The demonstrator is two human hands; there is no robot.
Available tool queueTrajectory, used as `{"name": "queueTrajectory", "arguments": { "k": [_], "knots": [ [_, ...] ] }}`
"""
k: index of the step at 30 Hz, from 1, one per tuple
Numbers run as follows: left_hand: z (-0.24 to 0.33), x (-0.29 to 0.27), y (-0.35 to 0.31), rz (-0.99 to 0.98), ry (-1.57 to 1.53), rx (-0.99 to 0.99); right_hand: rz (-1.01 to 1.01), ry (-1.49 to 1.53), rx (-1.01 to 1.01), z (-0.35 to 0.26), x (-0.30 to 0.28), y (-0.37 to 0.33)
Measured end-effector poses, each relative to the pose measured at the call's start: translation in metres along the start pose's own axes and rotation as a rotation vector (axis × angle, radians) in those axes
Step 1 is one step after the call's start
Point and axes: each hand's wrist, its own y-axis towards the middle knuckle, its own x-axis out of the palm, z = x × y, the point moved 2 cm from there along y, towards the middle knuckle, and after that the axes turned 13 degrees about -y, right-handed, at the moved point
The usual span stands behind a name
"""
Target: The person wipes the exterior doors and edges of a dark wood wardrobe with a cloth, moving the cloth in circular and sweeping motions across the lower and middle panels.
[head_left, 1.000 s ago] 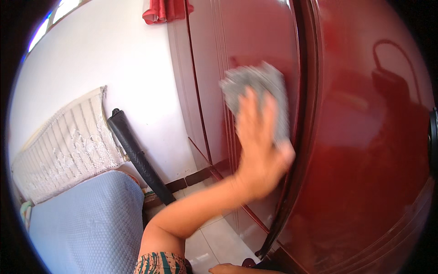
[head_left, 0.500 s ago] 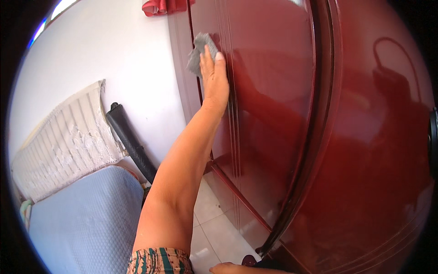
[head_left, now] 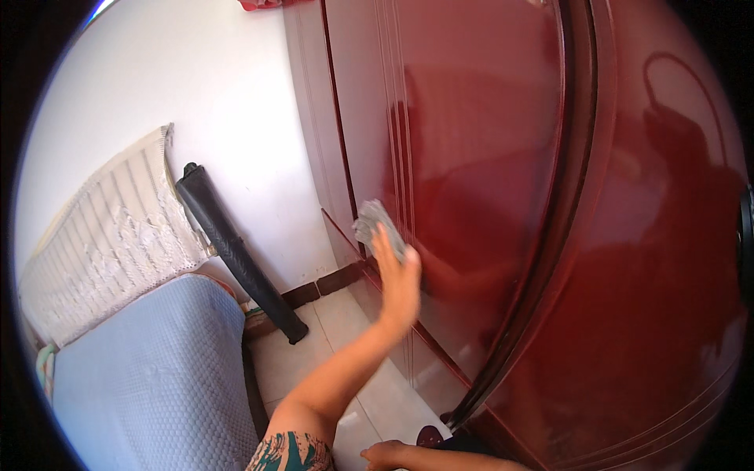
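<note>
With my left hand [head_left: 400, 286] I press a folded grey cloth [head_left: 377, 226] against the glossy dark red wardrobe door [head_left: 471, 149]. The fingers lie over the cloth and the thumb is on its right side. The cloth is low on the door, by the vertical grooves and just above the lower rail. At the bottom edge of the view is my right hand [head_left: 385, 454], held low in front of me and apart from the wardrobe. Its fingers are partly cut off by the edge.
A bed with a blue quilted cover [head_left: 149, 369] stands at the left, its headboard [head_left: 110, 235] draped in white lace. A long black roll [head_left: 239, 251] leans on the white wall. Pale floor tiles [head_left: 314, 330] lie between bed and wardrobe. Red fabric [head_left: 259, 4] shows at the top.
My left hand has slid the cloth down the door, from high up to near the lower rail. My right hand stays low, showing slightly more.
</note>
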Motion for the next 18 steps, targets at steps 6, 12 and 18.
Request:
{"name": "queueTrajectory", "arguments": {
  "k": [6,12,18],
  "knots": [
    [0.069,0.054,-0.107,-0.328,0.08,0.487,0.069,-0.037,0.0,0.003,0.004,-0.01],
    [0.056,0.038,-0.062,-0.338,0.112,0.636,-0.033,-0.041,0.047,-0.011,-0.015,-0.019],
    [0.011,-0.005,0.011,-0.068,0.096,0.217,-0.09,-0.024,0.034,-0.013,-0.021,-0.018]
  ]
}}
